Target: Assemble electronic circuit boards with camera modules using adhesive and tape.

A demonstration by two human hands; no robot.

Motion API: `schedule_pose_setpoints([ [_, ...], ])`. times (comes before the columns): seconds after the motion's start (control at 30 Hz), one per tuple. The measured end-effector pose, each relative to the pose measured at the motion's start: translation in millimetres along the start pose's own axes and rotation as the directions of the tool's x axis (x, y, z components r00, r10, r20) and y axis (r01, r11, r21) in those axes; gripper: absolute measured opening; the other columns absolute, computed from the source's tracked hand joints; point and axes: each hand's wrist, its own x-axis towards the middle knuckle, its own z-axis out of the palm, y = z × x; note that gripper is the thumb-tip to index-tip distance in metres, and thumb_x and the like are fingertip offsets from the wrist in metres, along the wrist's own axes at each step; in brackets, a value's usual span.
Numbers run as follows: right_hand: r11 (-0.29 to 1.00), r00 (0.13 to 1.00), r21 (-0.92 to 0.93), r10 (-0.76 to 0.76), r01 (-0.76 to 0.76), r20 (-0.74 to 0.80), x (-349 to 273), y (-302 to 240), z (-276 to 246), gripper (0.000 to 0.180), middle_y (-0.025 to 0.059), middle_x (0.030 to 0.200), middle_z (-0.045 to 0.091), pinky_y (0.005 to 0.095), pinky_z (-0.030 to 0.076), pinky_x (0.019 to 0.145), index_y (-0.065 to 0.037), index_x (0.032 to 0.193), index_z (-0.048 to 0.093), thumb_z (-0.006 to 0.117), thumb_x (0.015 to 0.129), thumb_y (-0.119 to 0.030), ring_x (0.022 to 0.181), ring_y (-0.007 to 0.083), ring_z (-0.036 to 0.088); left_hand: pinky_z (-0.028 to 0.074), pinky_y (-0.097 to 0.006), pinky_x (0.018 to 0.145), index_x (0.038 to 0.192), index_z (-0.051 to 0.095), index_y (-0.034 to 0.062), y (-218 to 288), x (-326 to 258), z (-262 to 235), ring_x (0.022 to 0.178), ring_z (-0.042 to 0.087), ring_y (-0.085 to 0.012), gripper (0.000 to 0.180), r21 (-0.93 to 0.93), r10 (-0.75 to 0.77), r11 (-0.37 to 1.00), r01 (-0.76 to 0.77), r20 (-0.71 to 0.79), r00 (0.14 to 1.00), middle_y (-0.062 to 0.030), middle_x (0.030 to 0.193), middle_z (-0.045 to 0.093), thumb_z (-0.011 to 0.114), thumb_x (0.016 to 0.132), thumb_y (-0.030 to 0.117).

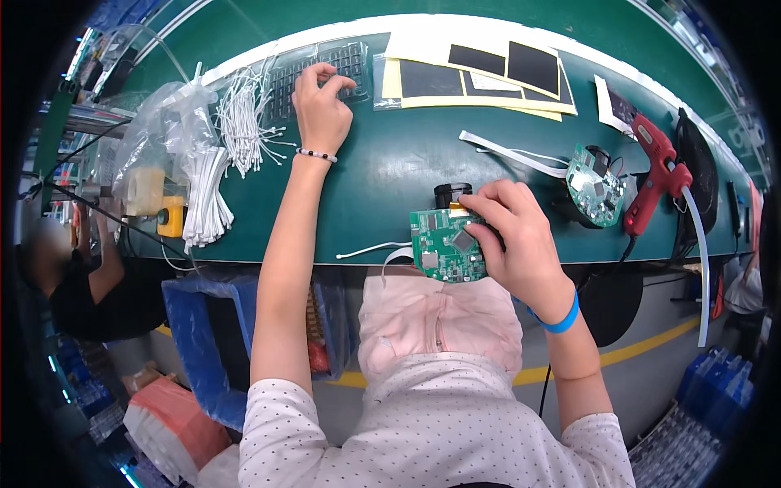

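Observation:
My right hand (521, 240) grips a green circuit board (447, 248) by its right side, thumb on its face. A black cylindrical part (453, 193) sits at the board's top edge, near my index fingertip. White cables (374, 249) trail from the board's left side. The board is held over the table's front edge, above my lap. My left hand (324, 106) is reached far out over a clear plastic tray of small black parts (351, 61). Its fingers are bent, with a gap between thumb and index finger, and nothing shows between them.
Bundles of white cables (205, 195) and a plastic bag (159, 130) lie left. Black pads on yellow-white sheets (480, 77) lie at the back. To the right are another green board (596, 187) and a red glue gun (653, 171). Another person (106, 285) is far left.

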Motion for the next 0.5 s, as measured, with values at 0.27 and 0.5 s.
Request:
schedule_pose_setpoints([
  [0.27,0.999,0.999,0.027,0.033,-0.032,-0.010,2.8,-0.8,0.4,0.030,0.0100,0.084,0.051,0.0335,0.042,0.065,0.000,0.092,0.058,0.062,0.063,0.004,0.075,0.0265,0.048,0.035,-0.038,0.081,0.073,0.065,0.0134,4.9,-4.0,-1.9,0.098,0.045,-0.0253,0.028,0.139,0.037,0.989,-0.041,0.032,0.999,-0.0043,0.101,0.048,0.050,0.061,-0.007],
  [0.5,0.999,0.999,0.037,0.013,-0.011,-0.044,3.0,-0.1,2.2,0.031,0.0096,0.084,0.052,0.0331,0.042,0.065,0.000,0.092,0.059,0.063,0.062,0.005,0.075,0.0261,0.049,0.035,-0.040,0.083,0.087,0.065,0.0139,5.4,-1.9,2.4,0.102,0.042,-0.0286,0.033,0.146,0.034,0.989,-0.039,0.040,0.999,-0.0079,0.111,0.046,0.051,0.065,-0.005],
])
